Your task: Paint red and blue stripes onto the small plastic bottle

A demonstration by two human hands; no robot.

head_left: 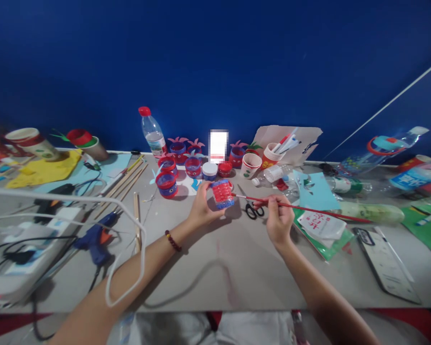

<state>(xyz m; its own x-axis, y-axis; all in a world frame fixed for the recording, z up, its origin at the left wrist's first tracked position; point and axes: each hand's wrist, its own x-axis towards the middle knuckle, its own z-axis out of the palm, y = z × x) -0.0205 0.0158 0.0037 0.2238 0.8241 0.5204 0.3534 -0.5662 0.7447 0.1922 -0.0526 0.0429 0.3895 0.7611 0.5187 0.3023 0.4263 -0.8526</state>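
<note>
White cable (142, 230): loops across the person's left forearm, closest to the lens
Packet (323, 225): white with red characters, too slanted for me to read from where I stand
Blue-labelled bottle (416, 179): pale lettering, blurred past reading
Stacked paper cups (271, 155): yellow characters on red, too small to make out
Left arm: reaches in from the lower left, beaded bracelet (173, 241) at the wrist
Left hand (203, 206): thumb below and fingers along the far side, gripping the painted cup
Painted cup (222, 195): red in the middle, blue at both ends, held above the table between the hands
Right arm: slants up from the lower right
Right hand (278, 218): thumb and fingers pinching the red paintbrush (316, 211)
Brush tip: right at the cup's red side; contact I can't tell
Scissors (251, 211): black-handled, on the table just beyond the brush
</note>
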